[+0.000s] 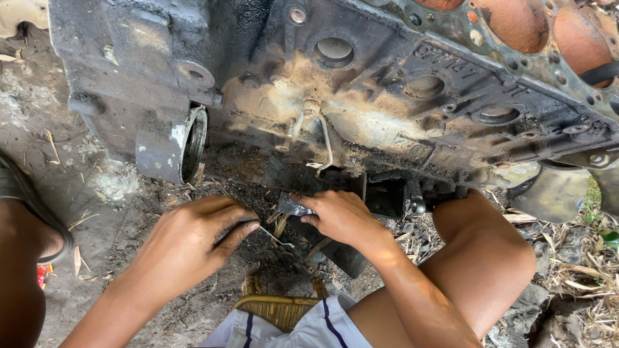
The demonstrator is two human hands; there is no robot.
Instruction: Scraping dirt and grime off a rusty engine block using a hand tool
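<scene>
Fingers of my right hand [342, 218] are pinching a dark metal piece [294, 206] under the engine block [361, 96]. My left hand [193, 235] is pinching a thin wire [274, 237], lying just below-left of that piece.

The engine block [361, 96] is dark grey and black, with tan dust patches on its side. At the top right of the engine block, the round cylinder bores [516, 22] are rust orange. Below the engine block, the ground [58, 187] is grey-brown with pale dry straw. The small metal piece [293, 206] under the block is dark grey. The shorts [309, 328] are white with dark blue stripes, beside a yellow woven stool [277, 306].
</scene>
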